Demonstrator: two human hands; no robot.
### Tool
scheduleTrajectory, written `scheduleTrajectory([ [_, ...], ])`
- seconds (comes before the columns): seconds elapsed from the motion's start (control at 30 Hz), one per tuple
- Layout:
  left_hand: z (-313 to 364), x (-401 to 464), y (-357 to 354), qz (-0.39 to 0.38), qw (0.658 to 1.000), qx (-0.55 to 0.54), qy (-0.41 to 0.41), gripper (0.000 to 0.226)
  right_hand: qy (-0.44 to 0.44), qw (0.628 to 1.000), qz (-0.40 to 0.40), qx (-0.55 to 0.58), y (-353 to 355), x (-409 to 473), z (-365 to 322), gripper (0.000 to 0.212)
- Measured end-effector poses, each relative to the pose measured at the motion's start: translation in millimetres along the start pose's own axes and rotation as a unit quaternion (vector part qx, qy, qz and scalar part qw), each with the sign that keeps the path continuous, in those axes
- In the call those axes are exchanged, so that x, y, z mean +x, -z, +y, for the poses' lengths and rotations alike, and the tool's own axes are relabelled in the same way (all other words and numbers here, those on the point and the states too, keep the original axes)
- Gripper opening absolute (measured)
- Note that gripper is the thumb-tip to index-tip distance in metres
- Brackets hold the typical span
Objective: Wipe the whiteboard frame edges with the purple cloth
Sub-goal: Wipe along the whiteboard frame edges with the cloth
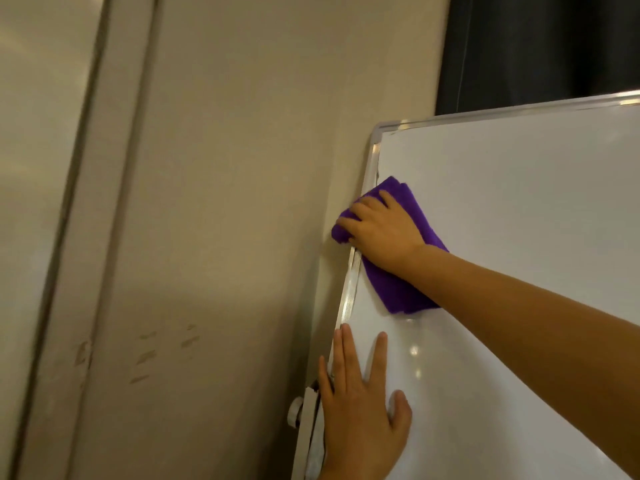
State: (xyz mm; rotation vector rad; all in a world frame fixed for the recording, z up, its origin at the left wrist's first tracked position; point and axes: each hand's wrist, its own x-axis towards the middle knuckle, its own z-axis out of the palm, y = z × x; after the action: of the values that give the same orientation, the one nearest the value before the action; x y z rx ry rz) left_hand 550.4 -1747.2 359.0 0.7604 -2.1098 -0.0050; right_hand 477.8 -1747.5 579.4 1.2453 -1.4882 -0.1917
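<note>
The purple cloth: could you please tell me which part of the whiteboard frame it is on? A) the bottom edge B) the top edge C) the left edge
C: the right hand presses the purple cloth over the frame's left edge.

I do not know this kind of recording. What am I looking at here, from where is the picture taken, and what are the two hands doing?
There is no machine here: a person works with bare hands. The one picture comes from a camera worn on the person's head, looking forward and down at the hands.

In front stands a whiteboard with a silver frame, beside a beige wall. A dark curtain hangs behind its top edge.

The right hand presses a purple cloth onto the left frame edge; its fingers curl over the cloth where it wraps round that edge. The left hand lies flat on the board lower down, fingers straight, apparently steadying it. It holds nothing.
</note>
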Motion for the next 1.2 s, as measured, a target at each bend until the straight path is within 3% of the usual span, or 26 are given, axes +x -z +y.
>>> scheduleTrajectory([
  [0.17, 5.5, 39.1, 11.3, 0.076, 0.992, -0.094, 0.03, 0.076, 0.103, 0.993, -0.018, 0.055, -0.2, -15.3, 8.0, 0.042],
  [0.4, 0.6, 64.0, -4.5, 0.084, 0.976, -0.194, 0.045, 0.082, 0.099, 0.993, -0.022, 0.06, -6.8, -4.5, 22.8, 0.041],
  [0.7, 3.7, 69.5, 13.7, 0.035, 0.982, -0.18, 0.055, 0.081, -0.101, 0.993, 0.02, 0.061, 4.3, 44.2, 88.8, 0.039],
  [0.87, 3.5, 75.2, 21.5, 0.082, 0.995, -0.055, -0.007, 0.094, -0.208, 0.974, 0.055, 0.076, 10.0, 44.0, 129.4, 0.039],
  [0.97, 3.0, 81.8, 26.1, 0.051, 0.998, 0.001, -0.03, 0.09, -0.247, 0.963, 0.071, 0.079, 14.2, 38.7, 142.5, 0.039],
  [1.1, 4.7, 89.9, 28.4, 0.034, 0.998, 0.005, -0.045, 0.09, -0.305, 0.947, 0.078, 0.058, 18.2, 28.9, 158.9, 0.037],
  [1.2, 6.8, 107.6, 39.8, 0.045, 0.996, -0.046, -0.056, 0.089, -0.395, 0.912, 0.108, 0.029, 19.9, 25.1, 168.9, 0.036],
])
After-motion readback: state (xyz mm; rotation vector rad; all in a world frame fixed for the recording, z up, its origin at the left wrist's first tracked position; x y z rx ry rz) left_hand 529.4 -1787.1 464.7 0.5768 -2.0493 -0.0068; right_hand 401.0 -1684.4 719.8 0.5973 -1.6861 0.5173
